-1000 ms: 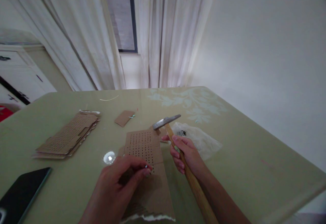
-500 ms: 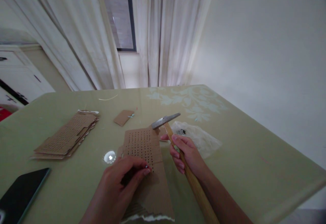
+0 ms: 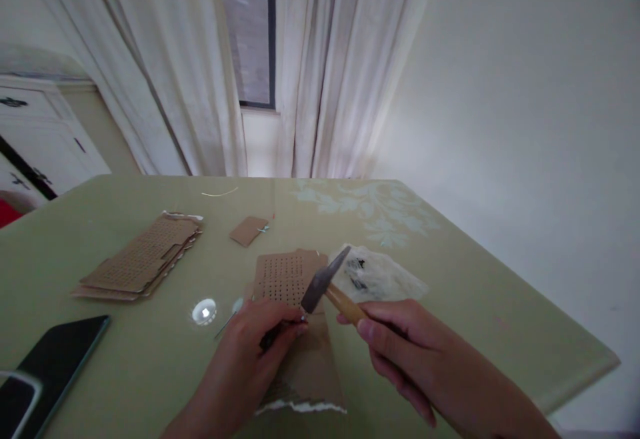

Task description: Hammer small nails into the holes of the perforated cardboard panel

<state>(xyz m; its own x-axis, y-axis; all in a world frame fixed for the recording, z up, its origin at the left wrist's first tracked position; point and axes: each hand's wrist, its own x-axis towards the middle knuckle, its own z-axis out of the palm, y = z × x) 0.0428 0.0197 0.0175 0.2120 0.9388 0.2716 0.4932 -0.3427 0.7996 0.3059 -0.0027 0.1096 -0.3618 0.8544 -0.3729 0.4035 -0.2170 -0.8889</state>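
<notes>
Left grip [image 3: 255, 339] pinches something small against the perforated card [image 3: 287, 278], nail-like but too tiny to be sure. The card lies flat mid-bench [image 3: 500, 319]. Right grip [image 3: 405, 352] is wrapped tight round the hammer [image 3: 323, 282] handle, with the head just beside my left fingertips. Risk, as I judge it: a skewed blow lands on a finger, or the loose card slides. Room: plastic bag [image 3: 385, 279] crowds the right; card stack [image 3: 145, 259] and phone [image 3: 55, 352] lie well apart, left.

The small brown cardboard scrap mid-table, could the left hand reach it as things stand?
Probably yes: the left hand pinches a small nail on the perforated brown cardboard sheet; the scrap lies beyond, only flat card between; the right hand's wooden hammer hangs aside.
</notes>
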